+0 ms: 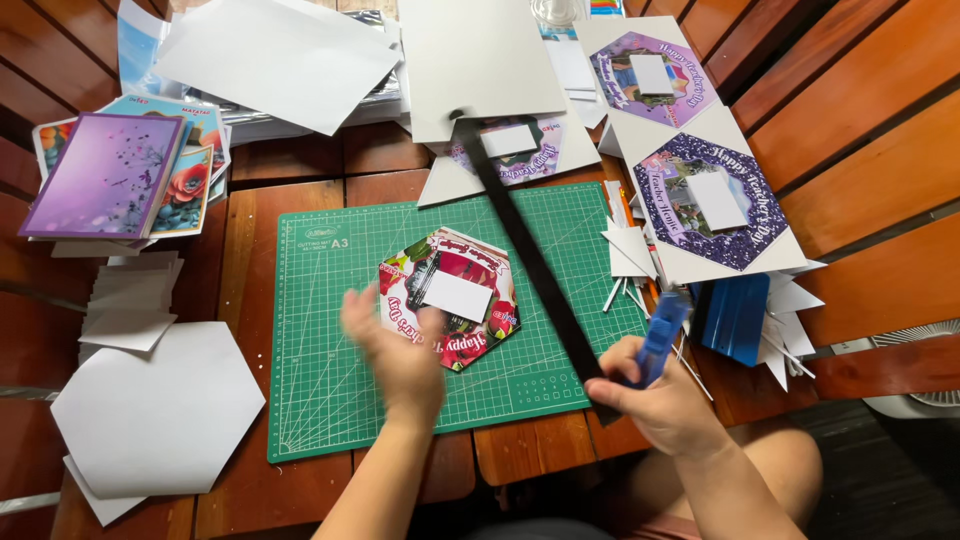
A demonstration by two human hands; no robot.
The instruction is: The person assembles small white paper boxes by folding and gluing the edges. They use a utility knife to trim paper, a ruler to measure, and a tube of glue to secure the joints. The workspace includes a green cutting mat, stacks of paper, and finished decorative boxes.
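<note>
A red printed hexagon card with a small white rectangle stuck at its middle lies on the green cutting mat. My left hand hovers, blurred, at the card's lower left edge, fingers apart, holding nothing. My right hand sits at the mat's lower right corner, gripping a blue utility knife together with the near end of a long black ruler. The ruler slants up across the mat toward the back.
Two purple hexagon cards on white boards lie at the right, with white paper scraps beside them. A blank white hexagon and a stack of printed sheets are at the left. White sheets cover the back.
</note>
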